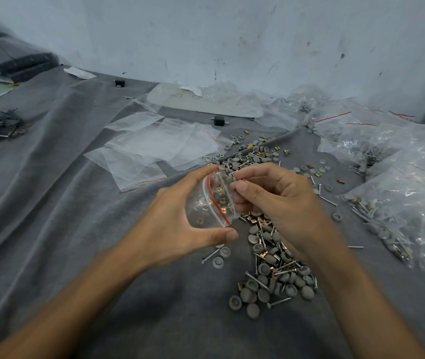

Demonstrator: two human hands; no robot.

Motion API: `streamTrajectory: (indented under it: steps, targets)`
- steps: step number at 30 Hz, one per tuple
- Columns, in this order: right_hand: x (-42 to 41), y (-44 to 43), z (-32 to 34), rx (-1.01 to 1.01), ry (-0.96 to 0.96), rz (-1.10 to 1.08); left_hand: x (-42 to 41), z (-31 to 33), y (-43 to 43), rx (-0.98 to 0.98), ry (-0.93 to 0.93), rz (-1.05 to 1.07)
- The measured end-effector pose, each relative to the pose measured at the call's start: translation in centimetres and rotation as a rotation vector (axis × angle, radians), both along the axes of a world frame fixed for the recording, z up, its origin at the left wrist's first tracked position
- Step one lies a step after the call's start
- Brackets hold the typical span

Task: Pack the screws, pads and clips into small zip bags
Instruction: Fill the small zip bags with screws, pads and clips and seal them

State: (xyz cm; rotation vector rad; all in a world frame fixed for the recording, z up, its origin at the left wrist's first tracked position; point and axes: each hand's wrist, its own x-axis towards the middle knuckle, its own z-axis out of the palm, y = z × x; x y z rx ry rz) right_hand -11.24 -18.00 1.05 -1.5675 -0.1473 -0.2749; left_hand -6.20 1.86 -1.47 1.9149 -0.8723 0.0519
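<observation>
Left hand (170, 221) cups the zip bag (206, 203), thumb and forefinger curled round its red-striped mouth. Right hand (276, 200) pinches screws (235, 178) at that mouth. Film judged limp, slick and light; hold by the stiffer zip rim.

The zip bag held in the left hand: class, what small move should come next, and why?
Probably let the right hand drop its pinched screws into the zip bag: the left hand holds its mouth open, clips already lie inside, and the screws are right at the opening.
</observation>
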Motion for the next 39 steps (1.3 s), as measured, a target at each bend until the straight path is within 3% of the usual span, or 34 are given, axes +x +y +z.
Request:
streamTrajectory:
  steps: [5,11,19,28,31,35,39]
  targets:
    - [-0.2,0.3,0.3,0.0,0.031,0.051,0.1,0.0,0.1,0.011,-0.011,0.002]
    - [-0.1,0.3,0.2,-0.216,-0.078,-0.047,0.1,0.0,0.1,0.034,-0.027,0.009]
    - [-0.1,0.3,0.2,-0.227,-0.085,-0.02,0.0,0.0,0.1,0.017,-0.02,0.007]
    - [0.4,-0.6,-0.7,-0.252,0.006,-0.21,0.2,0.1,0.4,-0.023,0.04,0.032]
    - [0.6,-1.0,-1.3,-0.407,0.036,-0.198,0.5,0.1,0.6,-0.064,0.062,0.051]
    - [0.7,-1.2,-2.1,-0.84,0.074,-0.073,0.8,0.1,0.7,-0.084,0.059,0.045]
    - [0.7,-0.7,-3.0,-1.127,0.144,0.051,0.8,0.0,0.8,-0.088,0.068,0.057]
